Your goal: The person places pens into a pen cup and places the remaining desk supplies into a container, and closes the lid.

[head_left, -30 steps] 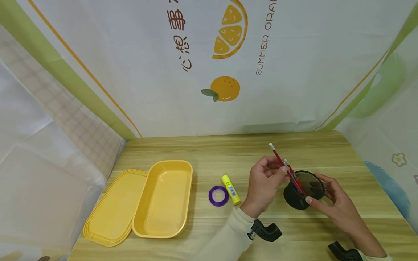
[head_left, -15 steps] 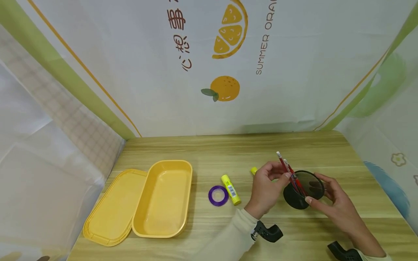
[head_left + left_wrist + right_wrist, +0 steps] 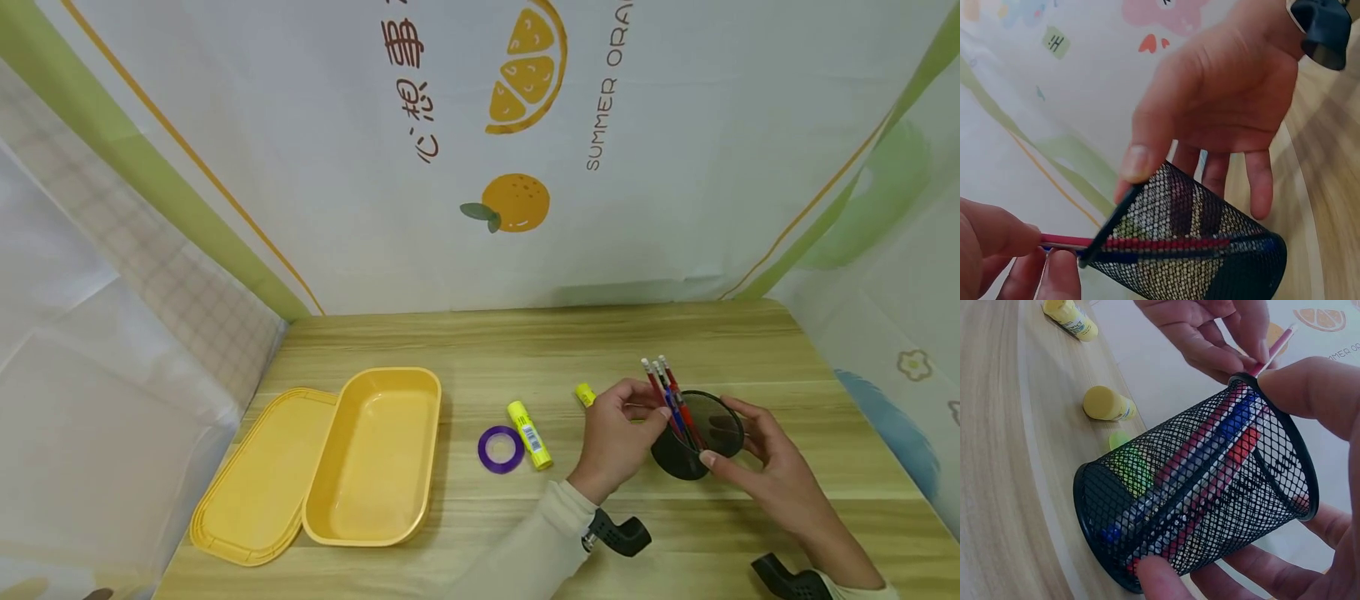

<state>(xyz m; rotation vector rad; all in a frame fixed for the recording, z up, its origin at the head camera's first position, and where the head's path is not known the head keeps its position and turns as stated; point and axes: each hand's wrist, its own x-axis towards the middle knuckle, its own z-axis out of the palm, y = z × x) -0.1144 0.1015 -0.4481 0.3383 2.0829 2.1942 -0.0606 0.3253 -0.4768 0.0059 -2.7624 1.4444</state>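
Note:
My right hand (image 3: 780, 462) holds a black mesh pen holder (image 3: 673, 461), tilted over the table, with the thumb at its rim. My left hand (image 3: 617, 429) is at the rim's left side, thumb and fingers pinching a red pencil (image 3: 1282, 344) with a white eraser end. Most of that pencil's length is inside the holder. Through the mesh in the right wrist view show a blue pen (image 3: 1235, 422), a red pen (image 3: 1245, 445) and red pencil shafts. Several eraser-tipped ends stick up above the rim in the head view.
Left of the hands lie a yellow glue stick (image 3: 530, 435) and a purple tape roll (image 3: 500, 450). Another yellow stick (image 3: 584, 392) is partly hidden behind my left hand. Farther left, a yellow box (image 3: 375, 467) stands beside its lid (image 3: 262, 479).
My left hand has moved down and right, lowering the red pencil deeper into the pen holder. The yellow stick behind it has come into view. My right hand stays in place.

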